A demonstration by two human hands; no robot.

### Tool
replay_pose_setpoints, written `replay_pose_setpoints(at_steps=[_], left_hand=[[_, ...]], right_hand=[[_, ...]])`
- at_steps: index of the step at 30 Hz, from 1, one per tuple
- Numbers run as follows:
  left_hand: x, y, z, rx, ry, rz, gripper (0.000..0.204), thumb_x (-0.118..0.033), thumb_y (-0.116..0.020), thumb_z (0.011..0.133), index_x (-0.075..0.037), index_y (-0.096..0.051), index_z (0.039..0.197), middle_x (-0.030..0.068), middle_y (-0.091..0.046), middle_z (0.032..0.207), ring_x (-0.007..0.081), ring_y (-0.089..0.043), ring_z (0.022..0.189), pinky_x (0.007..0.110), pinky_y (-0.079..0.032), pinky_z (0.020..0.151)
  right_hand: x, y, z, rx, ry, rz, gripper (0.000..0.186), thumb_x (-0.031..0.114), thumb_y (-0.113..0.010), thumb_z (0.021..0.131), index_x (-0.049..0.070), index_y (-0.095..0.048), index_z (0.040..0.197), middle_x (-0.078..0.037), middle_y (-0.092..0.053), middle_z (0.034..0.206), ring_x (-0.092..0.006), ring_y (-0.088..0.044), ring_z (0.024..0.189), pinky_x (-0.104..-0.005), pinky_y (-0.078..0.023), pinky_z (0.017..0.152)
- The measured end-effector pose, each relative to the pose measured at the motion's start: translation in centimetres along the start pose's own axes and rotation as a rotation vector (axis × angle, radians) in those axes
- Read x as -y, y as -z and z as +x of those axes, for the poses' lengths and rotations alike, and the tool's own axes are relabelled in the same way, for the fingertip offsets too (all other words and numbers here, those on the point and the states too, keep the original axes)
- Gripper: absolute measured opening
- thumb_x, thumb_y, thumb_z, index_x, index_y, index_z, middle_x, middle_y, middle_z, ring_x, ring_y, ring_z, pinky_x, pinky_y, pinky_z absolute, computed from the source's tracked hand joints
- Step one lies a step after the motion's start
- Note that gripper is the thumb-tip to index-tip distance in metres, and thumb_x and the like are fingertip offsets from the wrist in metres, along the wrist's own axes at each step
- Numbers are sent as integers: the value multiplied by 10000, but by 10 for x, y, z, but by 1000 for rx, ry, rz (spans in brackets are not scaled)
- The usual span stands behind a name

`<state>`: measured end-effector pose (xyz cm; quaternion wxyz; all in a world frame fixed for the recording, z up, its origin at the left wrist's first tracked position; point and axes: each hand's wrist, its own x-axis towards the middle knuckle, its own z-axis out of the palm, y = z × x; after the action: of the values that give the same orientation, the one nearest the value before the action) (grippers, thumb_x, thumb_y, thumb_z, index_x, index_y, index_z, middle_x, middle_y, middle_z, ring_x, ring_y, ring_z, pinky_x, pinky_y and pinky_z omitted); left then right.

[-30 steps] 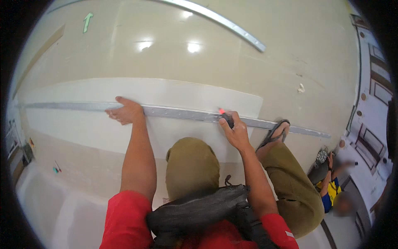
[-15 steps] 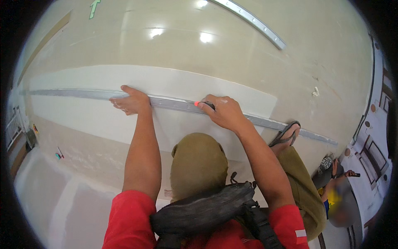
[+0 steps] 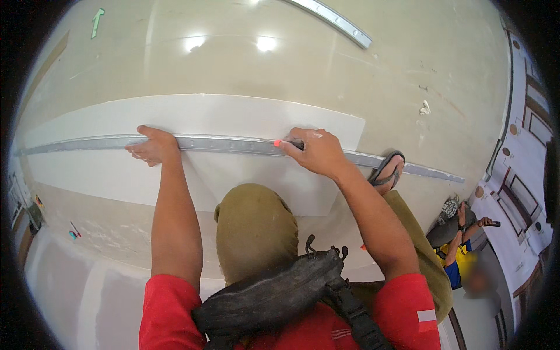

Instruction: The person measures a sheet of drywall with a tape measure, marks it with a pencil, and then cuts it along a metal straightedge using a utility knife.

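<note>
A long grey metal channel [image 3: 227, 144] lies across a white board [image 3: 233, 114] on the floor, running past the board's right end. My left hand [image 3: 156, 146] rests over the channel's left part, thumb at the far edge and fingers stretched toward the near side. Farther right, my right hand [image 3: 319, 153] is closed around a small dark hand tool [image 3: 297, 144] with an orange-red end, held at the channel's far edge. Its working tip is hidden. My sandalled foot [image 3: 389, 172] stands on the channel beyond my right hand.
Another metal channel [image 3: 338, 23] lies on the beige floor ahead. A green arrow [image 3: 97, 22] marks the floor at far left. White scraps [image 3: 425, 108] lie to the right. A person in yellow and blue [image 3: 458, 256] sits at right. My khaki-covered knee [image 3: 254, 233] is close by.
My right hand has slid rightward along the channel with the tool, farther from my left hand and closer to my foot. The whole view has shifted slightly.
</note>
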<state>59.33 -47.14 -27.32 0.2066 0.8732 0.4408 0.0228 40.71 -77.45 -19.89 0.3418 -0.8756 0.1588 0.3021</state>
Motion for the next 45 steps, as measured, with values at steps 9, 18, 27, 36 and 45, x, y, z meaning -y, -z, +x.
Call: replay_pose_setpoints(at_steps=[9,18,27,36,45], left_hand=[[0,1,0,-28,-11,15,863,-569,-365,1045,28,-175,1638,215,-244,1696,359,-310,1539,538,-273,1217],[5,-2,5,-23,-23,12,868,-570,-375,1044,35,-178,1635,201,-247,1698,346,-264,1564,540,-267,1227],[0,3,4,-13,1,-18,885,-571,-392,1040,41,-167,1638,272,-243,1682,369,-223,1579,548,-266,1224],[13,-8,11,-80,-54,-31,899,-568,-422,1038,68,-179,1625,267,-254,1675,411,-335,1520,561,-267,1224],[9,-6,9,-23,-25,14,870,-567,-370,1055,29,-141,1646,241,-203,1708,361,-208,1588,540,-241,1241]], right_hand=[[-54,40,-41,107,-178,-44,462,583,-620,962,161,-763,1085,-153,-754,969,-376,-707,985,-497,-549,858],[-122,65,-90,65,-332,-148,534,641,-620,946,160,-772,1121,-150,-765,1031,-386,-703,1041,-482,-541,916],[-172,128,-125,95,-426,-427,534,646,-647,929,156,-788,1086,-143,-771,987,-367,-720,993,-485,-555,896],[-8,30,-16,50,17,42,488,560,-604,994,99,-764,1003,-162,-752,919,-381,-716,922,-484,-548,848],[32,-1,25,53,35,50,467,540,-627,960,97,-770,989,-177,-752,931,-401,-708,931,-487,-556,827]])
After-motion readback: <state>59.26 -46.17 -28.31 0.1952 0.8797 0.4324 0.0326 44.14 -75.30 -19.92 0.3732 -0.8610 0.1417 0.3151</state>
